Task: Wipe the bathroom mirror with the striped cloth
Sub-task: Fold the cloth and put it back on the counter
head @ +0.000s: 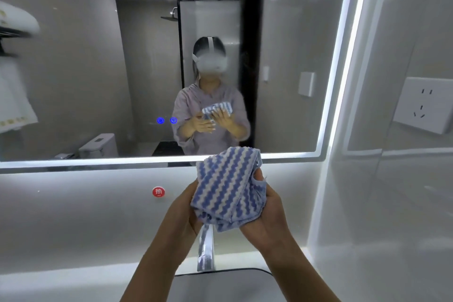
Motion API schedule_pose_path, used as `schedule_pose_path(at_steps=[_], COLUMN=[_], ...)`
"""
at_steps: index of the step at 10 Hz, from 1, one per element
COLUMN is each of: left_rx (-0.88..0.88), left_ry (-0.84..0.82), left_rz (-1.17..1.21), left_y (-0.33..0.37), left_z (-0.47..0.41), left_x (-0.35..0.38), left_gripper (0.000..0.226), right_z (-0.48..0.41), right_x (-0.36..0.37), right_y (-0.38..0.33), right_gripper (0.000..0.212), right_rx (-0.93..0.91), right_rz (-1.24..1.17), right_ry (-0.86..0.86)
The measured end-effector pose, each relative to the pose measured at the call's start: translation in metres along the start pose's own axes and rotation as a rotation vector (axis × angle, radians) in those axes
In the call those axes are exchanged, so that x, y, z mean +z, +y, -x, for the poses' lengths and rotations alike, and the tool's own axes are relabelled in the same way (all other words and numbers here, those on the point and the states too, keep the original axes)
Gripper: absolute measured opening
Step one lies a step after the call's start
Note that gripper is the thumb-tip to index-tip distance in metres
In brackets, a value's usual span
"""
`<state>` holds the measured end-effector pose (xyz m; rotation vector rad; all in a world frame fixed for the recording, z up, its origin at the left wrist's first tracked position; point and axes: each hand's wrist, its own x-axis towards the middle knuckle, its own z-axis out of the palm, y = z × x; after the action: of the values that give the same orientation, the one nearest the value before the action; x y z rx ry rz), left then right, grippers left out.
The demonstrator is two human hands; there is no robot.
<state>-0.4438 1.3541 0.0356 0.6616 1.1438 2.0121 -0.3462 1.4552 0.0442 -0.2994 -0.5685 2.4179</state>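
Striped cloth (226, 187): blue and white wavy bands, bunched and part folded, held up in both hands below the lower edge of the mirror, above the tap. Not touching the glass. Top fold just overlapping the lit lower border in this view; lower folds hanging loose toward the tap.

Left hand (185, 213): grip closed on the cloth's left edge, fingers hidden behind the fabric, palm side supporting the bundle. Likely steadying while the cloth is gathered into a pad.

Right hand (266, 216): grip closed on the cloth's right side, thumb pressed into a fold near the upper right corner. Judged to be shaping or refolding for a flat wiping face.

Mirror (73, 68): wide, wall-mounted, bright strip along lower and right edges. Two small blue touch icons (167, 120) low on the glass, left of centre. Reflection of a person holding the same cloth at chest height. Surface unwiped by the cloth at this moment, as far as can be judged; wiping step not yet begun.

Tap (206, 250): chrome, directly under the cloth, at the rear edge of the basin (220, 284).

Red round sticker (158, 192): on the wall below the mirror, left of the hands.

Wall socket (424, 104): right wall, well apart from the cloth.
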Motion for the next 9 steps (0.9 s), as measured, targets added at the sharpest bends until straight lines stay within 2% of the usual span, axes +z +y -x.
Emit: schedule_pose_path(at_steps=[1,2,3,4,5,6,7,8,9], left_rx=[-0.024,-0.104,-0.102,-0.113,-0.133,-0.12,-0.078,-0.023,-0.022], left_ry=[0.026,0.054,0.151,0.134,0.151,0.135,0.08,-0.023,-0.018], left_rz=[0.108,0.017,-0.04,-0.036,-0.047,-0.099,-0.091,-0.113,-0.13], left_y=[-0.009,-0.016,-0.025,-0.033,-0.035,-0.029,-0.016,-0.007,0.0], left_z=[0.002,0.001,0.006,0.012,0.011,0.011,0.02,0.023,0.023], left_x=[0.0,0.004,0.007,0.0,-0.005,-0.005,-0.004,-0.004,0.001], left_gripper=[0.028,0.041,0.039,0.041,0.048,0.038,0.026,0.033,0.032], right_z=[0.002,0.008,0.008,0.011,0.011,0.01,0.007,0.013,0.017], right_x=[-0.025,-0.032,-0.036,-0.033,-0.032,-0.033,-0.043,-0.048,-0.052], right_y=[0.01,0.019,0.027,0.03,0.028,0.02,0.013,0.01,0.011], right_gripper=[0.037,0.049,0.049,0.04,0.043,0.022,0.034,0.041,0.047], right_rx=[0.007,0.058,0.064,0.028,0.032,0.012,-0.097,-0.275,-0.26], right_rz=[-0.019,-0.024,-0.067,-0.047,-0.041,0.124,0.31,0.491,0.537], right_ry=[-0.061,-0.141,-0.063,0.018,0.04,0.068,0.052,0.011,0.031])
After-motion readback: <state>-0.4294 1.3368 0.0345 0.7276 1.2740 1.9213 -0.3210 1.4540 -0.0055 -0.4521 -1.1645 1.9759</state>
